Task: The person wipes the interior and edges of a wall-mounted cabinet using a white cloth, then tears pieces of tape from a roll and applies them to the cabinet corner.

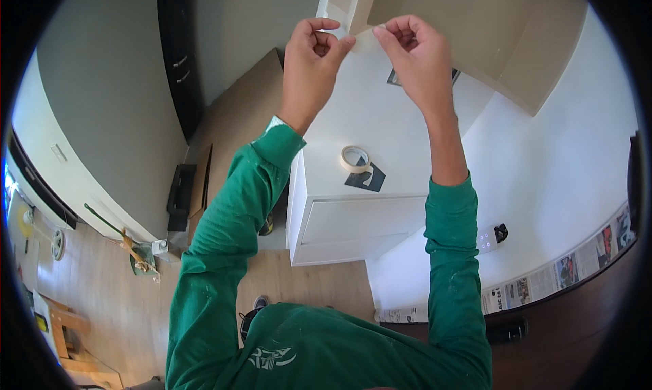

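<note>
Both hands are raised over a white cabinet, close together below the edge of a beige open-fronted wall unit (468, 47). A short pale strip, which looks like masking tape (366, 39), spans the gap between their fingertips; it barely shows against the white. My left hand (312, 67) has its fingers curled, the thumb at the strip's left end. At the other end my right hand (418, 61) pinches with thumb and forefinger. On the cabinet top (367, 118) below lies a roll of masking tape (355, 159), partly on a dark flat piece with a cutout (372, 179).
Behind my right hand lies a dark-edged flat item (394, 78). Newspaper (530, 288) lines the base of the white wall on the right. A large brown board (241, 112) leans left of the cabinet. A broom and dustpan (141, 261) stand on the wood floor.
</note>
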Action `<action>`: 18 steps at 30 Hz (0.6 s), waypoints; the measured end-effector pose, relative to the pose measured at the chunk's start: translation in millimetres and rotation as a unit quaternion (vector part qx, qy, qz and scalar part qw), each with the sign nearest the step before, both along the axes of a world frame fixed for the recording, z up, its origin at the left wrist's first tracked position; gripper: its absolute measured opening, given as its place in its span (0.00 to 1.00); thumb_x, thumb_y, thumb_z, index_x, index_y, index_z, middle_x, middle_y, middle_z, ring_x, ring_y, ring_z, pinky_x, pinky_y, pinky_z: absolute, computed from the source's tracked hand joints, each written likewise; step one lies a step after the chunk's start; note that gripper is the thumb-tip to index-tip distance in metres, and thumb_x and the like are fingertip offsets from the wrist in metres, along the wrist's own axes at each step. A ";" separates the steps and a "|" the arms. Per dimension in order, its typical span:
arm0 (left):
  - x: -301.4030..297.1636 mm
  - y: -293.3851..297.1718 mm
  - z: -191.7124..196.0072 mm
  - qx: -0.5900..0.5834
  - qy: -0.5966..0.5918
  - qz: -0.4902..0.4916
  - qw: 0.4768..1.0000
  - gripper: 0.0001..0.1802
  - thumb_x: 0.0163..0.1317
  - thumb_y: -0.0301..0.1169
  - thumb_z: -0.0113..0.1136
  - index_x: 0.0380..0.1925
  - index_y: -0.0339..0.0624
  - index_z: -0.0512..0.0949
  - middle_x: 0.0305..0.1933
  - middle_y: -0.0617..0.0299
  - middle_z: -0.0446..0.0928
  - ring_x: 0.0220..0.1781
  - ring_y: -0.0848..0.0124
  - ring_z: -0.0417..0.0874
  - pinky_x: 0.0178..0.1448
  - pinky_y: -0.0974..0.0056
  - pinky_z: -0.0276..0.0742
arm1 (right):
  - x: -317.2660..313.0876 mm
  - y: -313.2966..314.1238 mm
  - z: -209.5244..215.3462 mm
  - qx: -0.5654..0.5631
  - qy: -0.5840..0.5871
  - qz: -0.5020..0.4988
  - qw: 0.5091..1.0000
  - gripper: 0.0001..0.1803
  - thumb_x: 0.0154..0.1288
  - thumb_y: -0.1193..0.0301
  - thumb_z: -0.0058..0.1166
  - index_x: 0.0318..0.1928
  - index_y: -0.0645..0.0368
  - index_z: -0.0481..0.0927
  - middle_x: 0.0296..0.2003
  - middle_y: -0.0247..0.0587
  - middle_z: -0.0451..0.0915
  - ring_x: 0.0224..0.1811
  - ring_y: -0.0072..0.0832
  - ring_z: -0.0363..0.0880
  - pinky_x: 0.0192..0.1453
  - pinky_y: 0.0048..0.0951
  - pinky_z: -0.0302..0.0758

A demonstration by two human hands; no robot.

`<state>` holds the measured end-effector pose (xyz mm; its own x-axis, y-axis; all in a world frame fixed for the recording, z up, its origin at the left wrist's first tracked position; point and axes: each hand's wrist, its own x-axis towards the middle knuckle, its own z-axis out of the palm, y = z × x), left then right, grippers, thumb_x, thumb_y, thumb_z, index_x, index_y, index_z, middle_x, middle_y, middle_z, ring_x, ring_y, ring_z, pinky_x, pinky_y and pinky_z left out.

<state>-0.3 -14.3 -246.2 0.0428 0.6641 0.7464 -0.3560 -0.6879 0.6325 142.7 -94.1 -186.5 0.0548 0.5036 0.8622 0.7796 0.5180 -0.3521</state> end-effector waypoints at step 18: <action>19.0 -7.3 -7.9 -0.043 -0.073 -0.031 0.996 0.15 0.67 0.35 0.69 0.43 0.31 0.82 0.38 0.58 0.84 0.42 0.72 0.86 0.53 0.68 0.77 | 3.5 7.2 -1.9 0.003 0.017 0.011 1.000 0.13 0.63 0.65 0.70 0.36 0.63 0.86 0.28 0.34 0.82 0.35 0.23 0.77 0.41 0.26 0.75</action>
<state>18.7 -21.5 -254.1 -0.0190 0.7247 0.6888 -0.4883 -0.6079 0.6261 146.2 -86.8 -188.5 0.0732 0.5004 0.8627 0.7557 0.5367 -0.3754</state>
